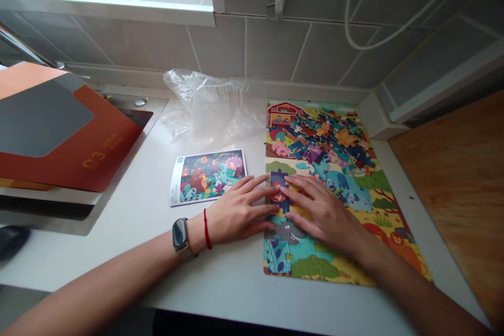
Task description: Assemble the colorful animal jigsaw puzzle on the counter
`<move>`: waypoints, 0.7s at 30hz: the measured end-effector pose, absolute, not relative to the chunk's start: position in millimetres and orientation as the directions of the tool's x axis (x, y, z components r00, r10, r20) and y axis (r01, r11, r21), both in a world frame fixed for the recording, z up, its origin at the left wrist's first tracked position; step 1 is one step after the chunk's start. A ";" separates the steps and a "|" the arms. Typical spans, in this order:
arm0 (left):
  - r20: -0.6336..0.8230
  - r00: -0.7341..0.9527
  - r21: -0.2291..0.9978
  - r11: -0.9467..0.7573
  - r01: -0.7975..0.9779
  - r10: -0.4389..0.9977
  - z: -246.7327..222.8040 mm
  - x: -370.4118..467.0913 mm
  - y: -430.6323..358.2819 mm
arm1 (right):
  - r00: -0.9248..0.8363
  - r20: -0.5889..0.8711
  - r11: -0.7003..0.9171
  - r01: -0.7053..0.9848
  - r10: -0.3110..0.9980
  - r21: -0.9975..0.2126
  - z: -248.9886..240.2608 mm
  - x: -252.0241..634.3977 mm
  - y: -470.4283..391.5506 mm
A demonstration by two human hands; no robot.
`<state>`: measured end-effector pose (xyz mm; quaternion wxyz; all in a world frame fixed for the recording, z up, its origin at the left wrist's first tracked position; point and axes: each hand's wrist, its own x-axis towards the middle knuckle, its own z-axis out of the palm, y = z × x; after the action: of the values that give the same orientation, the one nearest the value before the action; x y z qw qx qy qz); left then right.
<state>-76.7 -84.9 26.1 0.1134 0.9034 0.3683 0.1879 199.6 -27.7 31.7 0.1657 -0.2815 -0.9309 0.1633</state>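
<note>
A colourful assembled animal puzzle [315, 265] lies on the white counter, with a pile of loose pieces [338, 134] on its upper part. On the puzzle's left edge rests a dark blue piece [279, 176] with a red figure. My left hand [240, 210] reaches to it from the left, fingers spread, fingertips at its left side. From the right, my right hand [321, 207] lies on the puzzle with its fingers apart, fingertips at the piece's right side. Left of the puzzle is a picture card [210, 176], partly covered by my left hand.
Crumpled clear plastic [212, 107] lies near the tiled wall. An orange and grey box [98, 147] stands over the sink area at left. A black object [12, 239] is at the left edge. A wooden board [460, 184] is at right, and a white cable [348, 21] hangs above.
</note>
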 end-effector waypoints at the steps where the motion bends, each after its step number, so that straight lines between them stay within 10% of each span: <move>1: 0.252 0.660 0.342 -0.704 0.623 0.707 26.1 -76.9 -84.9 | -0.787 0.217 0.788 0.469 0.578 -0.398 31.5 199.9 -27.3; 21: 0.259 0.654 0.328 -0.702 0.632 0.710 23.9 -78.1 -89.2 | -0.802 0.147 0.783 0.495 0.578 -0.377 37.1 198.8 -28.5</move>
<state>-78.1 -89.2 23.9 0.1046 0.9034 0.3716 0.1865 198.8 -28.5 37.1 0.1285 -0.2869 -0.9353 0.1621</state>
